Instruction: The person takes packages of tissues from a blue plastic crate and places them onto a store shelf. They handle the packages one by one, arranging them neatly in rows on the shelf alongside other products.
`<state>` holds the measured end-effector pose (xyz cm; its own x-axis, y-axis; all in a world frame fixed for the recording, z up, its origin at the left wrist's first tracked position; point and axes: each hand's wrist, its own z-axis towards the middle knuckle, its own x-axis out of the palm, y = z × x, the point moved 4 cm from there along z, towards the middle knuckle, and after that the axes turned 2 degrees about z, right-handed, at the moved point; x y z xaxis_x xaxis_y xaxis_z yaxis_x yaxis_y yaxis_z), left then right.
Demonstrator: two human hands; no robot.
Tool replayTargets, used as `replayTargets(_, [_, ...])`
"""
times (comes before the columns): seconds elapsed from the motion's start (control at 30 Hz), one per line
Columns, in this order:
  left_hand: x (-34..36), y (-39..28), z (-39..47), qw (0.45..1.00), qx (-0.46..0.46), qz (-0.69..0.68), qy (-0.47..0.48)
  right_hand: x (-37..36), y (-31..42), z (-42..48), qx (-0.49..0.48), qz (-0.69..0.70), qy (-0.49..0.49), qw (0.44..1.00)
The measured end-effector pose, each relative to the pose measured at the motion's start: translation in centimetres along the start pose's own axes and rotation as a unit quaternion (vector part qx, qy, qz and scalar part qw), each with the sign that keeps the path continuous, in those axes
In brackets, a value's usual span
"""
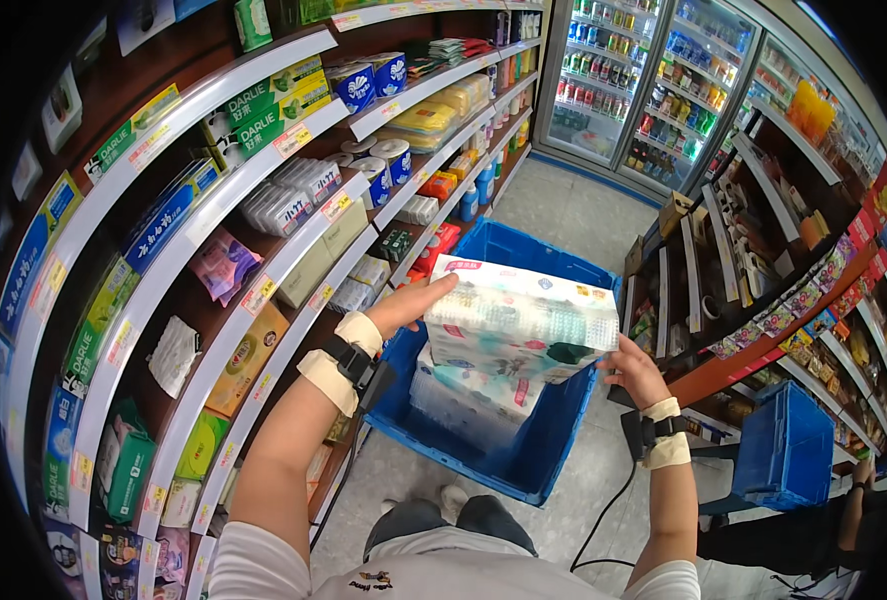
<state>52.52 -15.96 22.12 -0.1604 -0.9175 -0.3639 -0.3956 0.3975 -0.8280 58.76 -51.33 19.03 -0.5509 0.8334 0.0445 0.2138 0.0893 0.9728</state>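
Observation:
Both hands hold a large plastic-wrapped pack of tissue paper [522, 319] by its two ends, above a blue plastic crate [481, 480]. My left hand [413, 300] presses its left end, thumb on top. The fingers of my right hand [634, 367] rest against its right end near the lower corner. Another wrapped tissue pack [466, 409] lies inside the crate, partly hidden under the held one. Each wrist wears a black strap over a pale band.
Store shelves [293, 217] with toothpaste boxes, tissue packs and paper rolls [372, 172] line the left. Glass-door drink coolers [601, 75] stand ahead. Snack shelves run along the right, where a person in dark clothes [788, 532] is beside a second blue crate [785, 446]. A black cable [608, 510] hangs by my right arm.

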Motion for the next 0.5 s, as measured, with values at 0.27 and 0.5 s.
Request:
replayTargets(0.27, [0.5,-1.3,0.0,0.998,0.024,-0.047,-0.04,-0.1,-3.2,3.4,-0.125,-0.115,-0.069,0.983])
replayTargets(0.5, [-1.3,4.4,0.8,0.969,0.075,-0.211,-0.102,0.5,-3.4,5.5,-0.055,-0.041,0.013,0.998])
